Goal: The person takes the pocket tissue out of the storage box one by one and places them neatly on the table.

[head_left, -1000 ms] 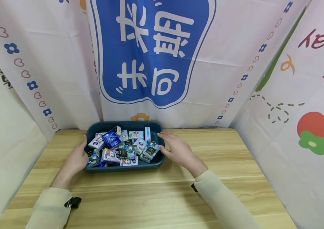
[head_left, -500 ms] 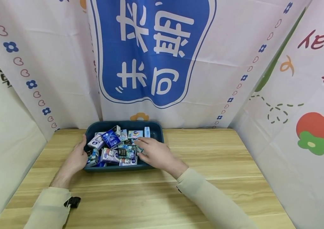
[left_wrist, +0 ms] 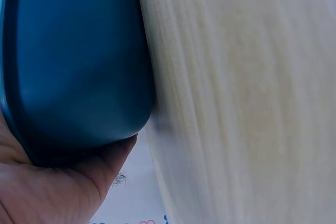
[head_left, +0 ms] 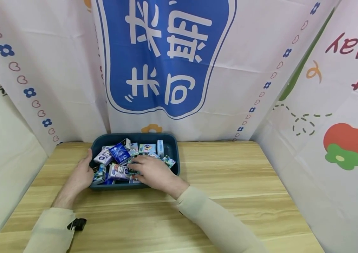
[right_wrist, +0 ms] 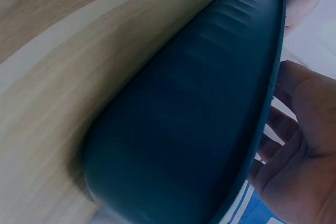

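Left of centre in the frame, the left hand [head_left: 80,174] grips the teal bin [head_left: 112,187] by its end; the right hand [head_left: 156,174], fingers loosely extended, lies over small packs [head_left: 118,172] inside.

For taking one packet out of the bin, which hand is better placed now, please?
Probably the right hand: it is over the packets, with relaxed fingers pointing toward them. The left hand holds the bin at its left end, so it seems better suited to steadying.
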The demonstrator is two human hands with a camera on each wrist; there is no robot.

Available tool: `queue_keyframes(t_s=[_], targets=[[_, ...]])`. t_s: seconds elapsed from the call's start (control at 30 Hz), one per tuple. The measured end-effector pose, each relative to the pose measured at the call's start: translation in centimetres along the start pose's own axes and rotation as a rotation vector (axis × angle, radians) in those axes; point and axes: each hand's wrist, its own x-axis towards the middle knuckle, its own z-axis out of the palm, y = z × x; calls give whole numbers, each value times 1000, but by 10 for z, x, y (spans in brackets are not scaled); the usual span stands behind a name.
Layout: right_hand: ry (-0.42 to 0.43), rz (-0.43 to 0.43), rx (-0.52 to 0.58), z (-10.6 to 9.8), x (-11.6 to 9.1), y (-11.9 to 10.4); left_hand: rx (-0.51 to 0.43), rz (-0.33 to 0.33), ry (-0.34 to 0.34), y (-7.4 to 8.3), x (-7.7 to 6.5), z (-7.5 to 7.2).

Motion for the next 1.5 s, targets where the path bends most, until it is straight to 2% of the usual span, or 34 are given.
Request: queue_keyframes(t_s=[0.5,0.83,0.97,1.5], targets=[[-16,-1,-116,8,16,-7,14,12,17,-3,0,1],[-5,13,-107,10,19,-7,14,9,18,-4,0,2],[-2,12,-95,9,17,-1,15,8,17,-4,-1,2],[-2,95,-58,6,8,21,27,9,11,-1,1,2]])
